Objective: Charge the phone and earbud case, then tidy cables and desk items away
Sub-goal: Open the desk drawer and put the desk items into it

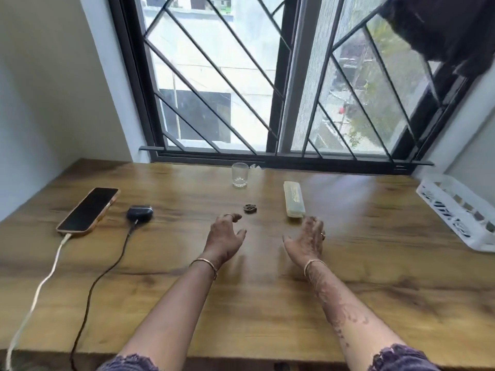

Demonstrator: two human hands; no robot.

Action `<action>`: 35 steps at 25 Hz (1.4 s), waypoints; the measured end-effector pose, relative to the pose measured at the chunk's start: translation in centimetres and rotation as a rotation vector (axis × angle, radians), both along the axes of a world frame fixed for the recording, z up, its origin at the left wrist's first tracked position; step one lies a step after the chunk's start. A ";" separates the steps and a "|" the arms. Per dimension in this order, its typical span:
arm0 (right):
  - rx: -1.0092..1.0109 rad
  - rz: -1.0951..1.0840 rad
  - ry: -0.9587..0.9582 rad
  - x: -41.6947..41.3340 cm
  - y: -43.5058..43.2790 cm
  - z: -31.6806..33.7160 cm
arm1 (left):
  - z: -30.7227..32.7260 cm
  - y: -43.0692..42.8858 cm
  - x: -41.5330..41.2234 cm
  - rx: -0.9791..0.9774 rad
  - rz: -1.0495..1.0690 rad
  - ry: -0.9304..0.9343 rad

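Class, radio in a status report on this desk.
Both hands, left and right, open, empty. Phone and earbud case plugged in. Glass, pale case, basket not tidied.

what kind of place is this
Probably a home desk by a window: a wooden desk against a barred window, with a phone and earbud case plugged in to charge.

The white cable (40, 287) and black cable (99, 285) run off the bottom edge, their far ends unseen. The white basket (452, 212) is cropped at the right edge. The small dark object (250, 208) is too blurred to identify, perhaps a hair clip.
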State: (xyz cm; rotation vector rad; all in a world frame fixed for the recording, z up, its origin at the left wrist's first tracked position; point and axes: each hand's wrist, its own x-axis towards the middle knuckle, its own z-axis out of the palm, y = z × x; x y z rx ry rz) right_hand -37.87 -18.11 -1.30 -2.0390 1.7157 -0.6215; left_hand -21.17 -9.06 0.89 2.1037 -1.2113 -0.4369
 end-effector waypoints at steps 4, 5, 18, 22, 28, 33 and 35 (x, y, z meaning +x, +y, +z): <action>-0.015 -0.105 0.023 2.6 -4.0 -0.4 | -1.2 -4.2 2.2 0.056 -0.071 -0.004; -0.014 -0.110 0.019 2.9 -4.9 -0.5 | -1.4 -5.2 2.6 0.065 -0.081 -0.015; -0.001 -0.091 0.046 2.2 -8.2 -1.6 | -3.3 -9.9 1.8 0.097 -0.052 -0.096; -0.006 -0.096 -0.073 -1.6 -4.9 -0.5 | -1.8 -6.7 -2.1 0.035 -0.081 -0.019; -0.095 -0.117 -0.119 -11.3 3.8 1.2 | -0.3 0.7 -11.6 -0.027 -0.148 0.089; -0.048 -0.103 -0.066 -20.3 11.5 1.5 | 0.0 6.8 -20.5 -0.067 -0.189 0.129; -0.035 -0.115 -0.064 -23.3 14.0 1.3 | -0.1 8.9 -23.7 -0.064 -0.202 0.139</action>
